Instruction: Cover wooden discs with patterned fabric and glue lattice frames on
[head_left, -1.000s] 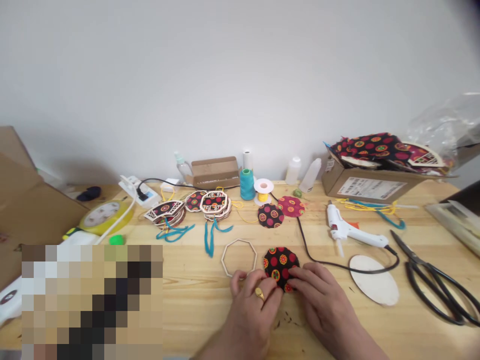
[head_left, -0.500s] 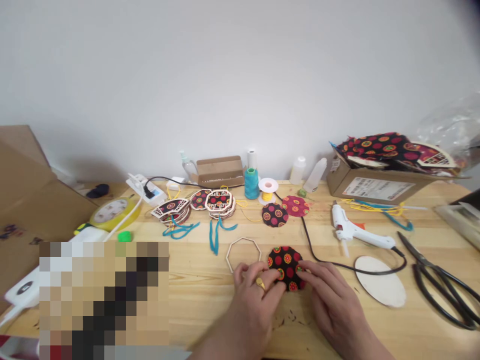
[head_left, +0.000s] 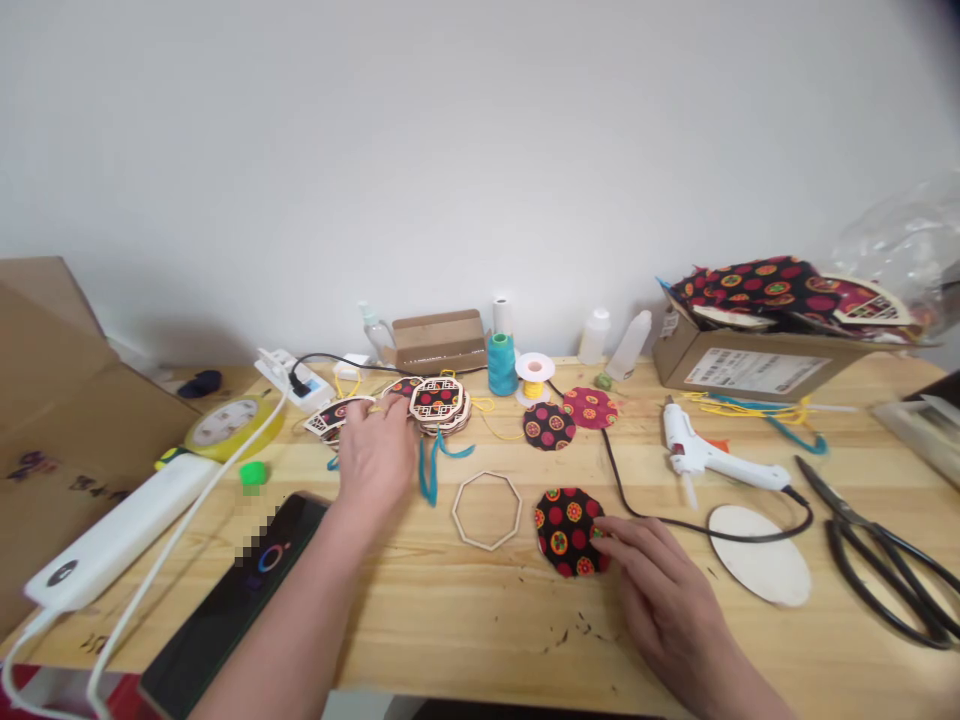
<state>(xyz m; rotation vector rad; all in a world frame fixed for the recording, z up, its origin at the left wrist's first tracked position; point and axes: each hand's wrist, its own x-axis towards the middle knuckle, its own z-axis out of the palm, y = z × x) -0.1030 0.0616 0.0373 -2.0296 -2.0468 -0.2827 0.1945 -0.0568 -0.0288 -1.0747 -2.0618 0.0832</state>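
My left hand reaches over the back left of the table, fingers spread, just left of a stack of octagonal lattice ornaments. It partly covers a fan-shaped ornament; its fingertips may touch the pieces there, but I cannot tell. My right hand rests on the wood with stretched fingers, the tips on the right edge of a black, red-flowered fabric disc. That disc lies flat. Left of it lies a thin, bare octagonal wooden frame. Teal tassels hang off the ornament stack.
At right are a white glue gun with a black cord, a pale oval board and black scissors. Behind stand teal thread, a yellow spool and a box of fabric. A phone lies left.
My left hand has left the black fabric disc and moved up and left to the ornaments, uncovering the octagonal frame. My right hand stays at the disc's edge.
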